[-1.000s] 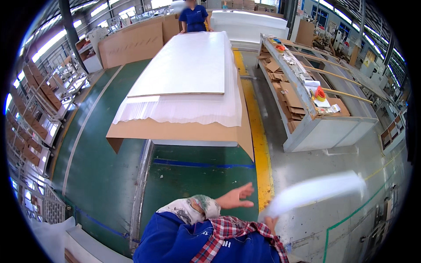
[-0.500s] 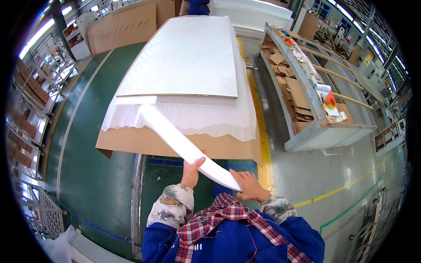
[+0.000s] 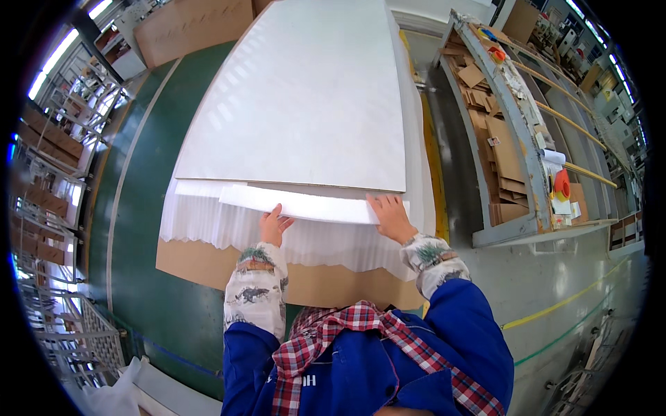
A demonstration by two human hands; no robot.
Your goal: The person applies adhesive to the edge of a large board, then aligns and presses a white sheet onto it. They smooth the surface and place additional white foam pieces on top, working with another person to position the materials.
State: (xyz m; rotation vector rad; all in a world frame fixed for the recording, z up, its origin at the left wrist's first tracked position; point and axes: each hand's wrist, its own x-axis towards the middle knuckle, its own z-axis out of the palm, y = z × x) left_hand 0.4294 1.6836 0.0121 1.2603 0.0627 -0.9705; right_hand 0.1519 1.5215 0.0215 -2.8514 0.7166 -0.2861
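A long white foam strip (image 3: 312, 206) lies crosswise along the near edge of a large white panel (image 3: 298, 104). My left hand (image 3: 274, 225) grips the strip's near side, left of its middle, with the thumb against it. At the right end my right hand (image 3: 393, 216) has its fingers over the top of the strip. Another white strip (image 3: 201, 187) shows at the panel's near left edge, partly covered by the held one. Beneath the panel, a thin translucent wrapping sheet (image 3: 201, 218) spreads over brown cardboard (image 3: 326, 281).
A grey-framed rack (image 3: 513, 173) with cardboard pieces stands on the right, an orange tape dispenser (image 3: 561, 184) on its top. Metal racks (image 3: 52, 166) line the left beyond the green floor (image 3: 149, 159). A large cardboard sheet (image 3: 194, 35) stands at the far left.
Both hands have moved forward, and the foam strip has swung from a slant to lie crosswise at the panel's near edge. My right hand stays on its right end. The view has shifted closer.
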